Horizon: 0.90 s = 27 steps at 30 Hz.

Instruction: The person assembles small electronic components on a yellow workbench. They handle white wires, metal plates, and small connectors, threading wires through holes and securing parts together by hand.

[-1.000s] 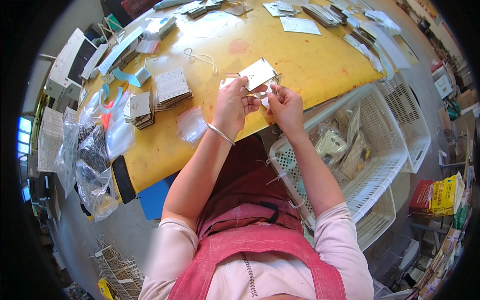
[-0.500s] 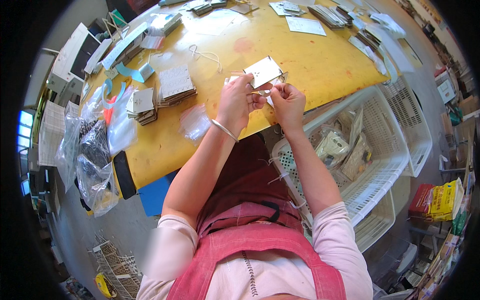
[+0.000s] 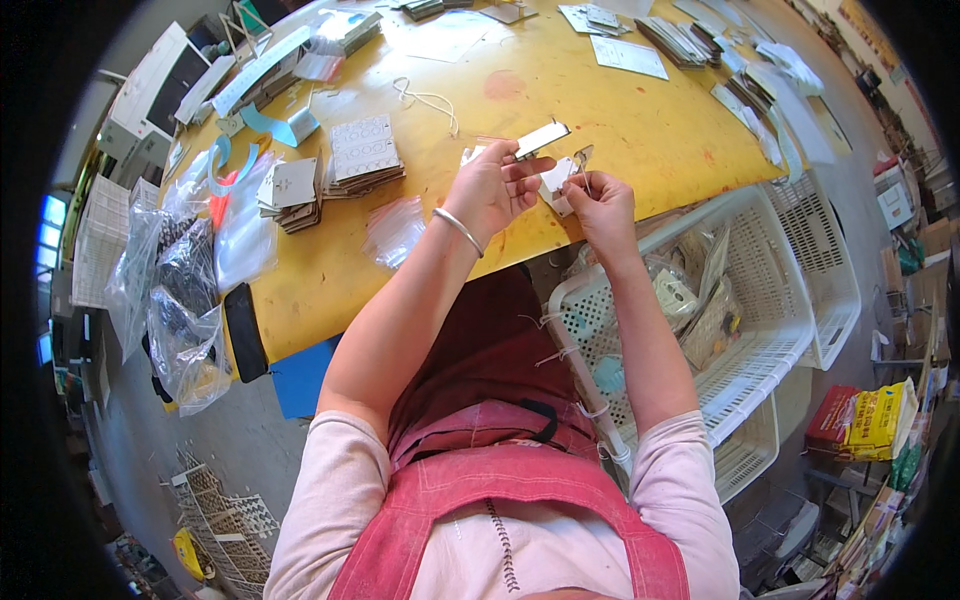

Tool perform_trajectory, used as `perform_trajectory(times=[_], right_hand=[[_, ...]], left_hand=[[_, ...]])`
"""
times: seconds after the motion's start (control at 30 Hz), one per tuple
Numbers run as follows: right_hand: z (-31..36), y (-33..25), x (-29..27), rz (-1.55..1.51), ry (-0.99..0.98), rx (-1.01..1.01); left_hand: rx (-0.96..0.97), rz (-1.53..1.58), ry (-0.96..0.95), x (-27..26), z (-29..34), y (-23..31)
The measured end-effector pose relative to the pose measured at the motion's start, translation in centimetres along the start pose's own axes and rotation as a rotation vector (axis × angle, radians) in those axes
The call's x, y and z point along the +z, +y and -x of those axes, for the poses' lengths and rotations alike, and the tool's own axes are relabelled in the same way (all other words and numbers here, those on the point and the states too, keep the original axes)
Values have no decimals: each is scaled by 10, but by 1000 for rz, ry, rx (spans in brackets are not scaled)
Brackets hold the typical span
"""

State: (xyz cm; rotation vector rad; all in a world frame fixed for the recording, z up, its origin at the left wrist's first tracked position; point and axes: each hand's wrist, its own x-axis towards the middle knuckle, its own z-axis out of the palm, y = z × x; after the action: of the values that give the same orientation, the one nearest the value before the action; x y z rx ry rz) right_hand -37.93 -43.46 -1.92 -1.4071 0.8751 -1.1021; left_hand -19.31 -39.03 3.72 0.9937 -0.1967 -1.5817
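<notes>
Over the table's near edge, my left hand (image 3: 493,192), a bracelet at its wrist, holds a small flat white panel (image 3: 543,138) with dark edges, tilted nearly edge-on. Just to the right, my right hand (image 3: 606,212) is closed in a pinch. Something thin and pale shows at its fingertips, too small to name. A white piece (image 3: 556,178) with small dark marks shows between the hands; whether it is held or lies on the table I cannot tell. Left of my left hand, clear plastic bags (image 3: 396,230) lie on the yellow table (image 3: 640,130).
Stacks of engraved panels (image 3: 362,150) and plain panels (image 3: 290,190) stand at left, near blue ribbon (image 3: 270,125) and plastic wrapping (image 3: 185,300). A white cord (image 3: 432,100) lies farther back. White perforated crates (image 3: 760,300) at right hold bagged panels (image 3: 675,292).
My hands have drawn slightly apart, the right moving rightward and a little nearer me. The panel in my left hand has turned from showing its face to nearly edge-on.
</notes>
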Motion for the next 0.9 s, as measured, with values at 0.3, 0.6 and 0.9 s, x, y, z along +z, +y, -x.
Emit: perform_trajectory(times=[0.3,0.6,0.9], right_hand=[[0,-5,-6,-98,19,96],[7,-23,-2,-181,61,158],[13,-37,-5,-235,17,263]], left_hand=[[-33,56,26,-18,-15,-12],[127,-76,72,-15,15,-16],[1009,-1087,-19,-6,24,-43]])
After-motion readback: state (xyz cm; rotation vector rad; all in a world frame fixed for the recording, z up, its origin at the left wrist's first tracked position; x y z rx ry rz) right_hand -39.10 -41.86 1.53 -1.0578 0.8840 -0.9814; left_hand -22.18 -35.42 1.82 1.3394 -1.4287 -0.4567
